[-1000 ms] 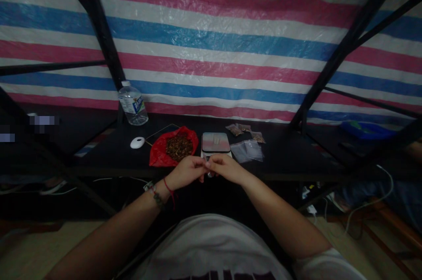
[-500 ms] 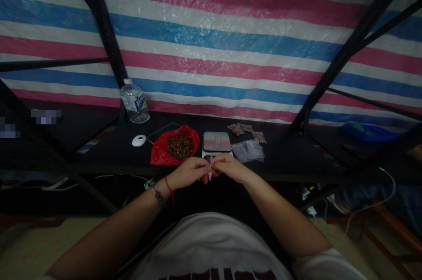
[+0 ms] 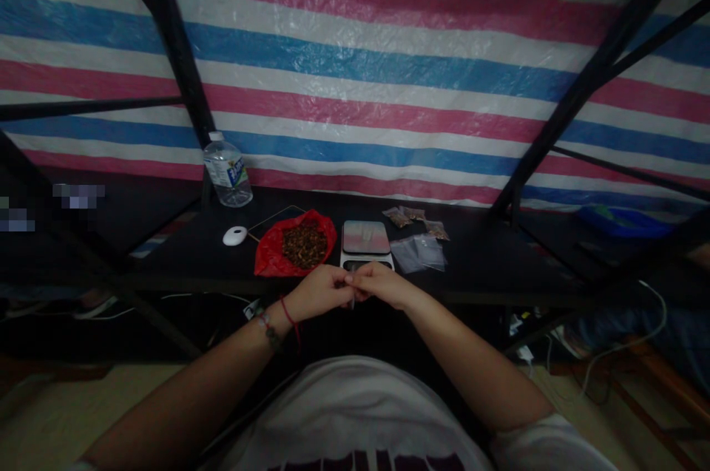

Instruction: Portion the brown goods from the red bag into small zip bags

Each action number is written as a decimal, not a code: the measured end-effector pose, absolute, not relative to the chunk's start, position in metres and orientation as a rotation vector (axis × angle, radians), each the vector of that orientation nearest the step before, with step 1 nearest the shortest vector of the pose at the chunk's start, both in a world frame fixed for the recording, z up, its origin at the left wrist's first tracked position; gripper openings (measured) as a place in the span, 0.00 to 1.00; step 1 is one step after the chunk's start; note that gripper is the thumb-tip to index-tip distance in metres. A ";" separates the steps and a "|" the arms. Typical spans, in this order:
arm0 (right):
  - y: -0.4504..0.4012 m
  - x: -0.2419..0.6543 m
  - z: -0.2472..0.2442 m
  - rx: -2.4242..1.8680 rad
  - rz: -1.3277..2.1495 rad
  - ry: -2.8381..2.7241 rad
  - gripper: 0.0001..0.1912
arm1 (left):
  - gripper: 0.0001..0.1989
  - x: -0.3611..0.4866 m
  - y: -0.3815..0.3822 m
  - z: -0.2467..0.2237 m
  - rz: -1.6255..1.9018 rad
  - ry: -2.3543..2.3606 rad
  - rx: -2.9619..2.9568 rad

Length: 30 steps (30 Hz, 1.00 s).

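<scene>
L hand (image 3: 320, 290), R hand (image 3: 386, 285) – fingertips (image 3: 362, 281) tog.

On my feed, a clear bottle (image 3: 231, 179) with a blue-and-green label stands at the back left corner of the surface (image 3: 493, 264), just beside a black post (image 3: 180, 61). A white oval object (image 3: 235, 236) lies nearer the front — towards the left edge. I see a striped sheet (image 3: 355, 116) behind the back edge — and a blue item (image 3: 621, 223) beyond the right edge.

A shiny sheet (image 3: 366, 72) with pink, white and blue stripes hangs behind the black desk (image 3: 482, 256), dark bars (image 3: 171, 35) slant up, and the pale floor (image 3: 133, 390) looks dim
</scene>
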State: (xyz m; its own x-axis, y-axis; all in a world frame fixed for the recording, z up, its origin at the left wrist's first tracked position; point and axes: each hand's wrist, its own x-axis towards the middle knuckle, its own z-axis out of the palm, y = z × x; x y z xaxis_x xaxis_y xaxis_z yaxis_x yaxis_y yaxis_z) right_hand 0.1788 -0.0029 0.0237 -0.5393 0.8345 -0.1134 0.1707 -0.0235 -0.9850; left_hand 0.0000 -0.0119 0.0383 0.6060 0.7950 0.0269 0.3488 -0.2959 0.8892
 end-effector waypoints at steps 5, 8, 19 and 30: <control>-0.004 0.179 0.027 -1.008 1.698 -1.654 0.25 | 0.11 -0.001 -0.010 0.040 0.625 0.878 1.794; -0.005 0.179 0.030 -1.009 1.651 -1.695 0.20 | 0.12 -0.002 -0.008 0.042 0.638 0.954 1.787; 0.005 0.183 0.022 -1.204 1.379 -1.728 0.19 | 0.11 -0.019 0.001 0.050 0.795 1.196 2.446; 0.014 0.184 0.003 -0.843 1.661 -1.550 0.22 | 0.10 -0.036 0.010 0.057 1.150 0.971 2.347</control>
State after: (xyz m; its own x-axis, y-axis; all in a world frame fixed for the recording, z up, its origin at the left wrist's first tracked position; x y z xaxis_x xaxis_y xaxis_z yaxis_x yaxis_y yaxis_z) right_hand 0.1842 0.0137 0.0030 -0.5406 0.8413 0.0033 -0.0611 -0.0353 -0.9975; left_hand -0.0358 0.0097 0.0574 0.4353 0.7109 0.5524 0.4255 -0.7032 0.5696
